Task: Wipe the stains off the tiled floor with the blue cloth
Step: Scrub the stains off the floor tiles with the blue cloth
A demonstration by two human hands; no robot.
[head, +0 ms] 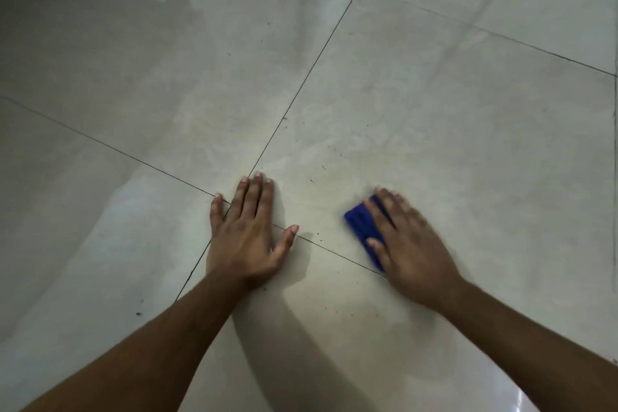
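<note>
Pale glossy tiled floor (434, 94) fills the whole view, crossed by thin dark grout lines (301, 87) and dotted with small dark specks (323, 166), most of them just beyond the two hands. To the left of the working grip, the left hand (247, 231) lies flat with straight, spread fingers, palm pressed to the floor over a crossing of grout lines; it holds nothing and seems to serve as a brace. Further right, the right hand (408, 244) presses down on the blue cloth (359, 222), fingers laid over it, so only the cloth's left edge shows from under the grip (the hand is blurred, which suggests a stroke under way). By my reading the wiping step is in hand and unfinished. The next move probably calls for pushing the cloth forward and to the left of the grip, over the specks, with firm downward pressure. No containers are in view
</note>
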